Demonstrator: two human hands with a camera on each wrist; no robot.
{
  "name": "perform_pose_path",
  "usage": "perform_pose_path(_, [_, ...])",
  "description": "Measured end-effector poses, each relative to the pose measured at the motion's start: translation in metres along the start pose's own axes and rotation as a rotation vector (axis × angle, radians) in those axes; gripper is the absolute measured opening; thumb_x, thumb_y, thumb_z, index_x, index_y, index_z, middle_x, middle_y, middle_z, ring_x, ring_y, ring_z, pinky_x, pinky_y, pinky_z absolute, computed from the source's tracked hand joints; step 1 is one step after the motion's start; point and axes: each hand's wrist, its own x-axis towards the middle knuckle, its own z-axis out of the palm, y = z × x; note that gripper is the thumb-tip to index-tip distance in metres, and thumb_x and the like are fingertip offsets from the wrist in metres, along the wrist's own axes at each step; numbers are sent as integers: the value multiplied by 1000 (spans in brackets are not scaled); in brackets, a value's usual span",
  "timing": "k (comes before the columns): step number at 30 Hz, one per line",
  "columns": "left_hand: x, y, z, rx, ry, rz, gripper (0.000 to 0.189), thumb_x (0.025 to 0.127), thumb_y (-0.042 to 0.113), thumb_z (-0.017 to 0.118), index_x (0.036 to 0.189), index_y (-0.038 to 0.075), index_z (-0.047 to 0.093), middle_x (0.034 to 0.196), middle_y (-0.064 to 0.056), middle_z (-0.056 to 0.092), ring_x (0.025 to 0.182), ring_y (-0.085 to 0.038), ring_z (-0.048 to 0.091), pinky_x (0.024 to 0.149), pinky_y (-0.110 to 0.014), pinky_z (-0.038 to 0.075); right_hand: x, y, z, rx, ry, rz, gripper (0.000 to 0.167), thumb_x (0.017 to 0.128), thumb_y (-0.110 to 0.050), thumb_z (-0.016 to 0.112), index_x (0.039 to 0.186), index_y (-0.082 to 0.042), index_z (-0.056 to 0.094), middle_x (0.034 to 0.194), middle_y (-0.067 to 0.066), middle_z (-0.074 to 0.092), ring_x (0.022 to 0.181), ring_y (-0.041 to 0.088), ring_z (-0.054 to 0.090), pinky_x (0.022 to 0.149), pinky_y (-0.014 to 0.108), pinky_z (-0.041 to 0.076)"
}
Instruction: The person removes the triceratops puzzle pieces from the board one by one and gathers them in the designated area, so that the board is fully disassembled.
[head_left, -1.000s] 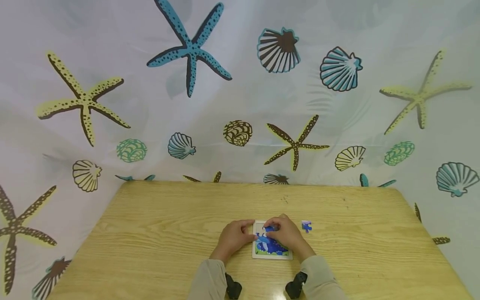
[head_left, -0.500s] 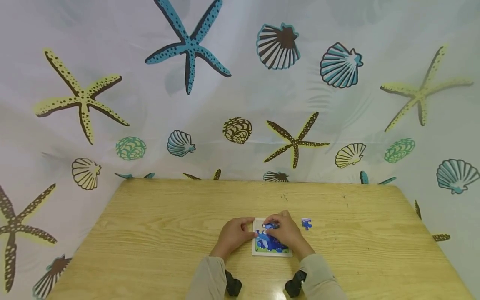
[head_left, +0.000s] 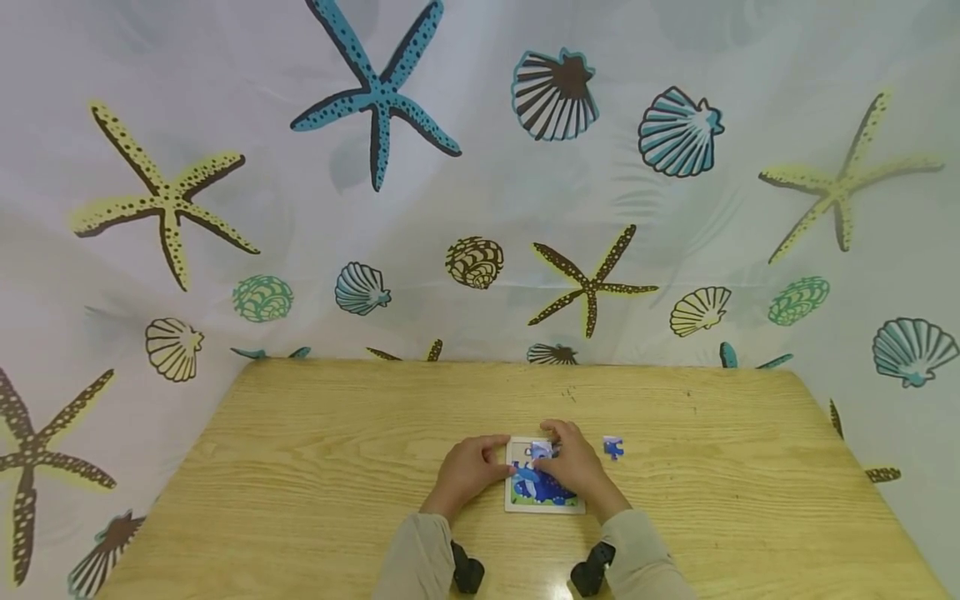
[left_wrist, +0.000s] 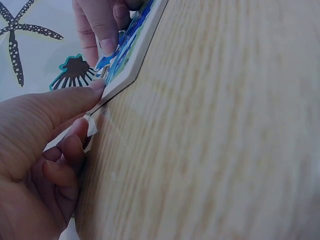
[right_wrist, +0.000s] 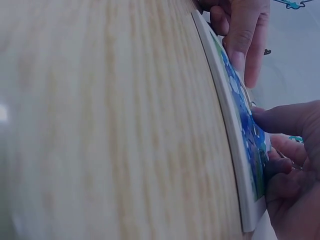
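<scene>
A small jigsaw puzzle in a white-edged tray (head_left: 544, 510) lies on the table, with a blue dinosaur picture in it. My left hand (head_left: 469, 471) holds the tray by its left side, thumb on the rim (left_wrist: 116, 89) and index finger at the far left corner. Over the tray's right part is my right hand (head_left: 579, 463); its thumb touches the picture and its index finger reaches past the far edge, away from the thumb. Between them a blue puzzle piece (head_left: 541, 450) lies in the upper part of the tray. The right palm hides the tray's right side.
One loose blue puzzle piece (head_left: 613, 447) lies right of the tray. The wood-grain table (head_left: 337, 467) extends around it, and a cloth (head_left: 480, 167) printed with starfish and shells hangs behind and at both sides.
The right hand's index finger has lifted off the puzzle piece and moved away from the thumb, so the piece now shows. The left hand has kept its place on the tray.
</scene>
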Motion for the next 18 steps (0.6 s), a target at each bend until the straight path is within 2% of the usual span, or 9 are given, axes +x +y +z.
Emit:
perform_pose_path(3, [0, 1, -1, -5, -1, 2, 49, 79, 23, 77, 124, 7, 64, 61, 4, 49, 52, -11, 40, 51, -26, 32, 0, -2, 0, 25, 16, 18, 28, 83, -12, 72, 110, -8, 64, 107, 7, 53, 97, 24, 54, 86, 44, 44])
perform_pose_path(6, [-1, 2, -2, -9, 0, -1, 49, 79, 23, 77, 125, 7, 63, 61, 3, 49, 52, -11, 40, 51, -26, 32, 2, 0, 1, 53, 37, 35, 15, 85, -11, 69, 100, -11, 68, 104, 5, 54, 94, 21, 53, 85, 42, 44])
perform_pose_path(14, [-2, 0, -1, -16, 7, 2, 49, 79, 23, 77, 124, 8, 64, 60, 4, 50, 51, -10, 40, 50, -25, 32, 4, 3, 4, 126, 78, 59, 8, 91, -11, 61, 96, -14, 67, 99, 2, 62, 92, 20, 54, 86, 45, 43])
perform_pose_path(18, [-2, -1, 0, -23, 10, -7, 49, 79, 23, 77, 124, 8, 64, 60, 4, 50, 51, -10, 40, 50, -25, 32, 4, 4, 6, 160, 106, 80, 7, 90, -13, 63, 95, -14, 68, 92, 0, 61, 86, 18, 54, 81, 40, 43])
